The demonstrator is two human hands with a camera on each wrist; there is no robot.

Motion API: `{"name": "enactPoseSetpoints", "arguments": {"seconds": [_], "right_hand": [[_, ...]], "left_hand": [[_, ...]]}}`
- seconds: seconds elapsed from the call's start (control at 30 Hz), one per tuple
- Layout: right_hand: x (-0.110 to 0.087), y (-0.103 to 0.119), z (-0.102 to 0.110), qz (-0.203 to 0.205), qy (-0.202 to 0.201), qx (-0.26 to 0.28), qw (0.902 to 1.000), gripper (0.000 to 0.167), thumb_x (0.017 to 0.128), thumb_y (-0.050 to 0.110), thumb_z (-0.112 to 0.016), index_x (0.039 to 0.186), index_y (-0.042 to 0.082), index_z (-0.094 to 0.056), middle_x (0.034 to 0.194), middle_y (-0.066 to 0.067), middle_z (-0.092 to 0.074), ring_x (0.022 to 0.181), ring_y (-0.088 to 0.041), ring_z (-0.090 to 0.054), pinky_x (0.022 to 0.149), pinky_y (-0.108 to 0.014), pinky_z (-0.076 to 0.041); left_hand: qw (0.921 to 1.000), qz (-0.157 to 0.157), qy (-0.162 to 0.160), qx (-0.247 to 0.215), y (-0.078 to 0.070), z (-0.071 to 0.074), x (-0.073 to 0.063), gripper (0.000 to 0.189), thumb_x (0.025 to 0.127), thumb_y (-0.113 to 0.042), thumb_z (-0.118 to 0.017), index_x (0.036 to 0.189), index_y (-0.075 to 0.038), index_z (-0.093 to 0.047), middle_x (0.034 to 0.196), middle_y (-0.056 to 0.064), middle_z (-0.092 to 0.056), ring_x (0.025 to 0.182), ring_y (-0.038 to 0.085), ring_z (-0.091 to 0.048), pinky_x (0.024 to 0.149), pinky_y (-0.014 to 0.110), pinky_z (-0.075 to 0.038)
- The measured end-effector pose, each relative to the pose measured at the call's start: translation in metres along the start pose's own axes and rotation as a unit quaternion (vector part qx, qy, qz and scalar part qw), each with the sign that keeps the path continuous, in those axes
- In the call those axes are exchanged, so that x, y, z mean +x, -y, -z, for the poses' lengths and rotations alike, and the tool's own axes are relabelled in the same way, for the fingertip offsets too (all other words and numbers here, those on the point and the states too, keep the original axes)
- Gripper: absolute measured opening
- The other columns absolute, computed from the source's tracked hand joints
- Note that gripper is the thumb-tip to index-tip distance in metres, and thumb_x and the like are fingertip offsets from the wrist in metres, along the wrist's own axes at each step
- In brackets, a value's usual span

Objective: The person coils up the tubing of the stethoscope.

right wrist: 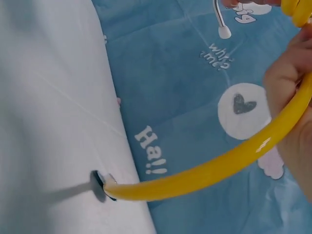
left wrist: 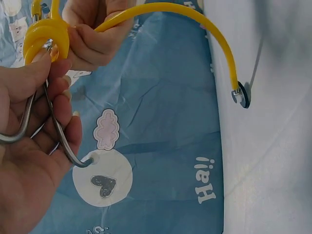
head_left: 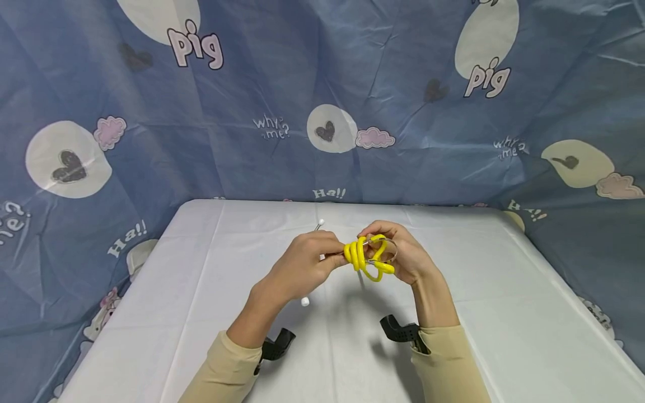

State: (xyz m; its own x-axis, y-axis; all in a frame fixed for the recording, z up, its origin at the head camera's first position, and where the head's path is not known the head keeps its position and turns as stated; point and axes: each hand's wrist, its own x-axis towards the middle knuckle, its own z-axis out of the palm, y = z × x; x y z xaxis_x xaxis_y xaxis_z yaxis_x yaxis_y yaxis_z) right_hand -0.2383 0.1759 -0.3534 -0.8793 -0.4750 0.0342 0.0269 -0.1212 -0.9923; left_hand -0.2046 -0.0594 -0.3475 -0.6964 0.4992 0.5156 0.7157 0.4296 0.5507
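Both hands hold a stethoscope over the table, its yellow tubing wound in coils near the metal fork. My left hand pinches the metal ear tubes just below the coils, thumb against fingers. White ear tips stick out past that hand. My right hand grips the yellow tubing beside the coils, with its fingers partly hidden behind them in the head view. From this hand a length of yellow tubing arcs away to the round chest piece, which overlaps the white tabletop in the left wrist view.
A white cloth covers the table. Behind it and at its sides hangs a blue printed curtain. A black camera mount is on the left wrist, and another black mount on the right.
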Motion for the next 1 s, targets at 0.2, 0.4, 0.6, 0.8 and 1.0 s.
{"name": "enactPoseSetpoints", "arguments": {"seconds": [0.2, 0.4, 0.6, 0.8, 1.0], "right_hand": [[0.001, 0.003, -0.007, 0.016, -0.042, -0.063, 0.997, 0.035, 0.085, -0.006, -0.048, 0.096, 0.015, -0.074, 0.094, -0.002, -0.069, 0.075, -0.014, -0.059, 0.063, -0.024, -0.048], [0.004, 0.001, -0.017, 0.043, -0.017, -0.02, 0.9987, 0.018, 0.095, 0.0, -0.053, 0.097, 0.007, -0.069, 0.103, -0.007, -0.057, 0.077, -0.014, -0.054, 0.065, -0.021, -0.049], [0.008, -0.003, -0.026, 0.063, -0.039, -0.034, 0.9967, 0.016, 0.097, 0.002, -0.053, 0.105, -0.004, -0.065, 0.091, -0.006, -0.063, 0.07, -0.016, -0.056, 0.064, -0.024, -0.05], [0.011, -0.007, -0.031, 0.069, -0.029, -0.071, 0.9946, 0.018, 0.099, 0.003, -0.05, 0.108, -0.01, -0.059, 0.078, -0.005, -0.066, 0.066, -0.016, -0.056, 0.063, -0.025, -0.05], [0.011, -0.007, -0.032, 0.071, 0.006, -0.121, 0.9901, 0.022, 0.1, 0.01, -0.055, 0.111, -0.007, -0.064, 0.08, -0.006, -0.066, 0.066, -0.016, -0.057, 0.065, -0.028, -0.05]], "left_hand": [[0.9995, 0.021, -0.022, -0.009, 0.0, 0.001, 0.001, 0.01, 0.093, -0.024, -0.071, 0.1, -0.025, -0.078, 0.084, -0.017, -0.066, 0.074, 0.003, -0.054, 0.066, 0.023, -0.048], [0.9962, 0.06, -0.063, -0.007, -0.001, 0.004, 0.001, 0.007, 0.092, -0.021, -0.071, 0.09, -0.025, -0.077, 0.082, -0.016, -0.066, 0.072, 0.005, -0.054, 0.063, 0.025, -0.047], [0.9919, 0.078, -0.099, 0.02, 0.003, 0.006, 0.002, 0.007, 0.093, -0.024, -0.071, 0.091, -0.022, -0.078, 0.082, -0.013, -0.067, 0.069, 0.006, -0.053, 0.061, 0.026, -0.045], [0.9874, 0.086, -0.125, 0.045, 0.009, 0.011, 0.001, 0.009, 0.092, -0.025, -0.072, 0.09, -0.019, -0.078, 0.079, -0.01, -0.066, 0.068, 0.008, -0.052, 0.06, 0.026, -0.045], [0.9792, 0.117, -0.151, 0.068, 0.018, 0.019, 0.0, 0.01, 0.092, -0.023, -0.071, 0.093, -0.016, -0.079, 0.075, -0.007, -0.063, 0.063, 0.011, -0.049, 0.057, 0.028, -0.043]]}}
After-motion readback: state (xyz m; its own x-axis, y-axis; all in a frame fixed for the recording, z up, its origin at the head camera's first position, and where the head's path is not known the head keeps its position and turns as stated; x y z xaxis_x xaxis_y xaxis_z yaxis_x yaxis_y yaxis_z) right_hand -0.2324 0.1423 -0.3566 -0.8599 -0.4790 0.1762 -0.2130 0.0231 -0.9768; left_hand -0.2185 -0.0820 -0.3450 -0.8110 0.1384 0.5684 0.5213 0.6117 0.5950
